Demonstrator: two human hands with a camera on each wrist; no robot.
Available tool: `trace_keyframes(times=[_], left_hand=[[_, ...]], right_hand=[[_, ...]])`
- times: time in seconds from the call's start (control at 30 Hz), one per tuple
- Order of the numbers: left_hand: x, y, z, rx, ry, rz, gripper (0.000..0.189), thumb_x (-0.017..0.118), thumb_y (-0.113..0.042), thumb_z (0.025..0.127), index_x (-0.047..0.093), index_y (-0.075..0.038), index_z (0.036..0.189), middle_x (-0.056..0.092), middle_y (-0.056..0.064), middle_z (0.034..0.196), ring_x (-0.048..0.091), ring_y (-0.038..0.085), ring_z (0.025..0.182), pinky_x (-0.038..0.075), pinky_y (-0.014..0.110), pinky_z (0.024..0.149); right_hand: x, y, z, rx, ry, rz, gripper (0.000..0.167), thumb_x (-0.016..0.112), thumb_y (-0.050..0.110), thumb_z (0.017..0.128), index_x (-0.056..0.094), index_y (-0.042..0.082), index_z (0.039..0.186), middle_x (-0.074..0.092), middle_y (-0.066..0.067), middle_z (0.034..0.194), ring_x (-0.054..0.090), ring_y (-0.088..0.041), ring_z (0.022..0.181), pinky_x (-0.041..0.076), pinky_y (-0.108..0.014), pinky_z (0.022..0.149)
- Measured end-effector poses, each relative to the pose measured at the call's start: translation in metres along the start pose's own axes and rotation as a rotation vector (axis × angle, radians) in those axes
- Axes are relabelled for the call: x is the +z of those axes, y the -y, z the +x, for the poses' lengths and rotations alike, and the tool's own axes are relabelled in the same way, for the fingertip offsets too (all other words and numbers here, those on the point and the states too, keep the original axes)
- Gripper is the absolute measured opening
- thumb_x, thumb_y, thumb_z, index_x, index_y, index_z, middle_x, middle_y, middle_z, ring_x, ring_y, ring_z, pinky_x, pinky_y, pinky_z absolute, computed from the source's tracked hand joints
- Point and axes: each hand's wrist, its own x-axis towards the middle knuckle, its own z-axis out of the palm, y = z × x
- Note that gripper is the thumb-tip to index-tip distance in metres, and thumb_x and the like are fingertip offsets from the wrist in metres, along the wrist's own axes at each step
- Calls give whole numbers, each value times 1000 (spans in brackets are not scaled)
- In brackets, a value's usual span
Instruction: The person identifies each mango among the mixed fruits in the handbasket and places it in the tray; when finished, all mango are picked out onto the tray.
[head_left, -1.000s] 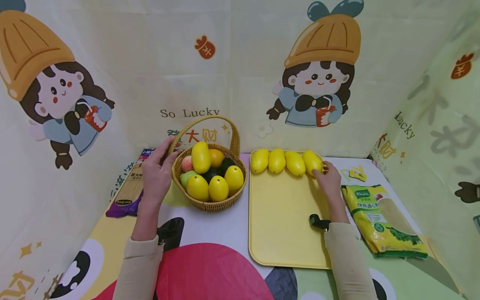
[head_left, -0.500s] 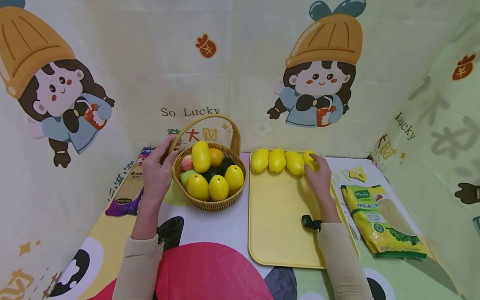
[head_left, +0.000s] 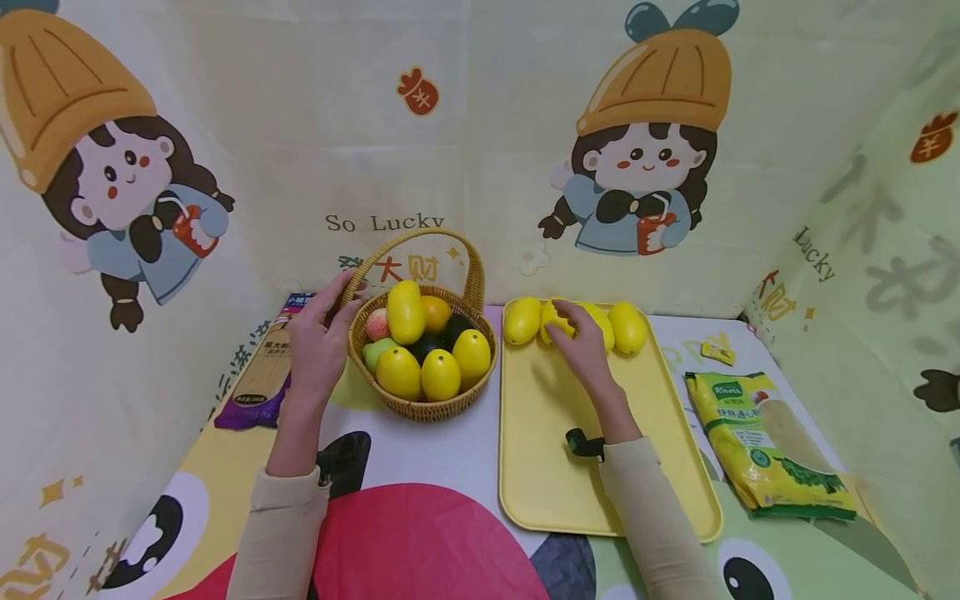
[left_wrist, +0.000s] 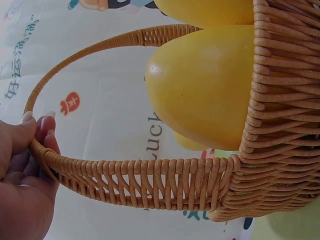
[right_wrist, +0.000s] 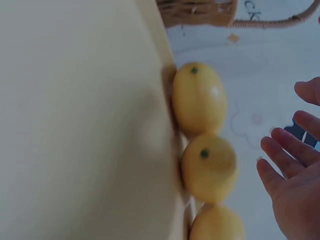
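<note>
My left hand [head_left: 317, 346] pinches the side of the wicker basket's arched handle [left_wrist: 145, 180] between thumb and fingers. The basket [head_left: 427, 411] stands upright, heaped with yellow mangoes [head_left: 440, 375], an orange [head_left: 436, 313], a pinkish-red fruit [head_left: 377, 324], a green one and some dark ones. Along the far edge of a yellow tray [head_left: 585, 450] lie several more yellow mangoes [head_left: 628, 327] in a row. Over that row hovers my right hand [head_left: 588, 354], fingers spread and holding nothing; it covers part of the middle mangoes in the head view.
Right of the tray lies a yellow-green Knorr bag [head_left: 768, 446], with a small yellow packet [head_left: 717, 352] behind it. A noodle pack [head_left: 258, 367] with a purple end lies left of the basket. A printed cloth backdrop [head_left: 495, 150] rises just behind everything.
My right hand has let go of the rightmost mango on the tray and moved left over the row. My left hand keeps its hold on the basket handle.
</note>
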Motion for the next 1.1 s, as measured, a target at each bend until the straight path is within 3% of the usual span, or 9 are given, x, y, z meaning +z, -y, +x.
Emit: trace_keyframes(times=[0.43, 0.6, 0.9, 1.1], left_hand=[[2, 2, -1, 8, 13, -18, 44, 58, -15, 100, 55, -34, 140, 68, 6, 128, 61, 15, 123, 48, 13, 101], [2, 2, -1, 15, 16, -25, 45, 57, -15, 100, 55, -34, 140, 68, 6, 128, 62, 14, 123, 48, 13, 102], [0, 3, 0, 34, 16, -18, 44, 57, -14, 100, 55, -33, 140, 68, 7, 128, 62, 15, 123, 48, 14, 102], [0, 3, 1, 37, 18, -31, 44, 57, -14, 100, 55, -30, 141, 68, 8, 127, 63, 19, 122, 49, 14, 101]], right_hand=[[53, 53, 13, -15, 194, 98, 49, 66, 29, 96, 54, 15, 141, 57, -10, 142, 57, -28, 127, 43, -47, 114], [70, 76, 22, -16, 296, 57, 57, 67, 35, 94, 50, 16, 145, 56, -10, 143, 55, -27, 129, 43, -44, 115], [97, 106, 39, -48, 452, -48, 60, 71, 36, 91, 49, 20, 145, 57, -14, 140, 56, -33, 128, 49, -51, 107], [112, 124, 46, -75, 553, -153, 67, 71, 39, 90, 45, 17, 148, 54, -11, 145, 56, -31, 127, 50, -46, 106]])
